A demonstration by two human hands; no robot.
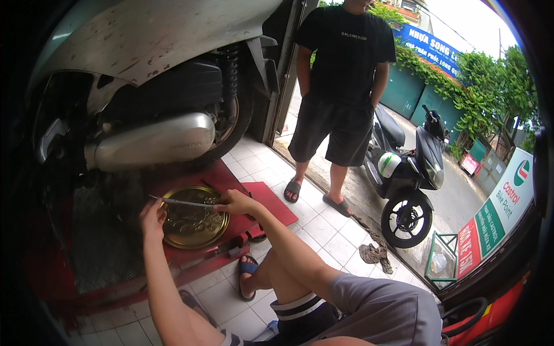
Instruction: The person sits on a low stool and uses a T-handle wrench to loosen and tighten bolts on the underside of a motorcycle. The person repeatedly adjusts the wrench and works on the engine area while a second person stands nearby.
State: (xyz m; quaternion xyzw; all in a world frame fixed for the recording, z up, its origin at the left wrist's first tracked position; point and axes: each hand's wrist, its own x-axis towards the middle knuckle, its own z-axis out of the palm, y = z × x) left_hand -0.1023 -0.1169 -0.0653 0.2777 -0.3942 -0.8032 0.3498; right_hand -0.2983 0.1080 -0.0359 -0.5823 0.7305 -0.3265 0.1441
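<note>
A slim, silvery metal rod-shaped tool (187, 202) spans the gap between my hands, lying nearly level over a round gold tray (199, 243). My right hand (235, 203) is closed around its right end, which the fingers hide. At the other end, the curled fingers of my left hand (153, 218) pinch it near the tip. Several small metal parts (193, 219) appear to lie in the tray, too small to name. Under the tray is the red lift platform (167, 179), with a scooter (156, 141) standing on it, its silver engine cover facing me.
A person (340, 75) in black stands beyond the platform. Behind them a dark scooter (407, 167) is parked outside. A crumpled rag (375, 256) lies on the white tiles (323, 230) by the doorway. At right stand a green-framed stand (441, 259) and a signboard (499, 213).
</note>
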